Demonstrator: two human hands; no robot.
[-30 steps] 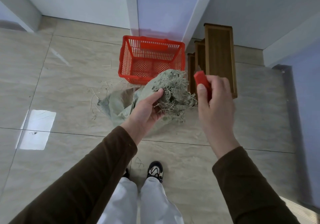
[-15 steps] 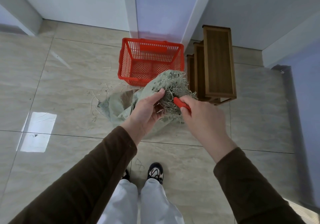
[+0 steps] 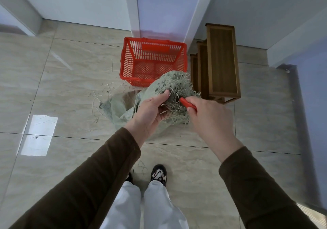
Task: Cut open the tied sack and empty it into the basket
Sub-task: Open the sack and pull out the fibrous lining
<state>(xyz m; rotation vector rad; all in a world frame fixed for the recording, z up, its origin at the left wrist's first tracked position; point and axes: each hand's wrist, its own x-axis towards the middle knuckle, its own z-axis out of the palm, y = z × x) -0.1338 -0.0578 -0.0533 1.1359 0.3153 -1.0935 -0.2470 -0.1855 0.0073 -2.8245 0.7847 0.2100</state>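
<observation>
We see a shiny tile floor (image 3: 53,80) with bits of straw (image 3: 106,90) lying on it. Against the wall stand brown wooden tables (image 3: 222,60), one tucked under the next. Just left of them sits the red basket (image 3: 126,59) on the floor, and we can see its holey bottom. In front of the basket is the green sack (image 3: 122,106). Its low part lies on the floor and its top is lifted up near the basket's front edge. The top is frayed, with lots of loose threads sticking out. Our left hand (image 3: 150,112) grips the top of the sack, with the thumb on top and the fingers curled under it. Our right hand (image 3: 208,117) grips a red cutter (image 3: 185,102), fingers wrapped tight around it. The cutter's tip pokes into the threads, right beside the left thumb. We cannot see a blade. Down low we see white pants (image 3: 159,207) and a shoe (image 3: 158,174).
</observation>
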